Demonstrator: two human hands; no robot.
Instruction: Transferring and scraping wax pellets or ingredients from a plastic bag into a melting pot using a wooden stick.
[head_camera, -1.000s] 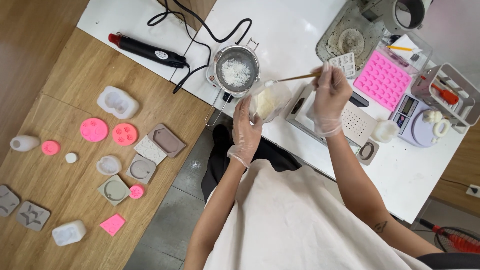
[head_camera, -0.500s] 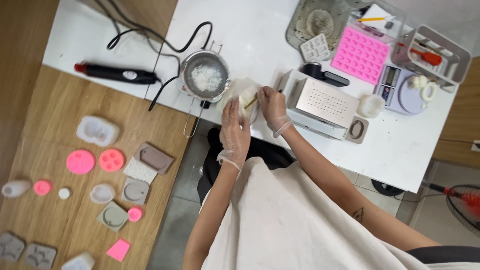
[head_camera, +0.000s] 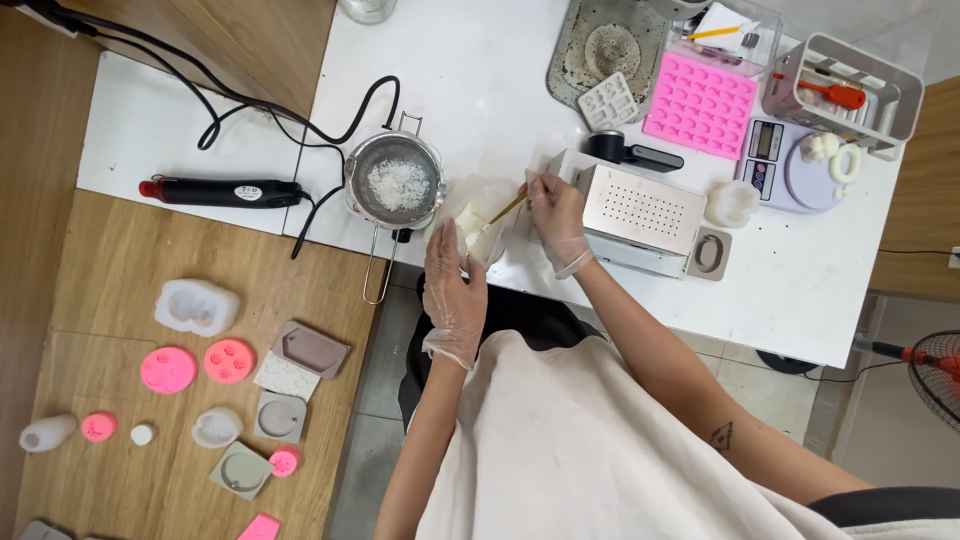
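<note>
Gloved left hand (head_camera: 452, 290) clasping a clear bag of white flakes (head_camera: 482, 215) just beside the metal pot (head_camera: 394, 181), right hand (head_camera: 556, 217) pinching a wooden stick (head_camera: 503, 209) dipping into the bag, perforated metal box (head_camera: 642, 210) lying beyond the bag from the pot.

Clear bag (head_camera: 483, 215) of seemingly white flakes

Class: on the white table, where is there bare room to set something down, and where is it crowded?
Bare: the stretch between the metal pot and grey tray, and the near corner below the scale. Crowded: around the pink mould and white rack.
</note>
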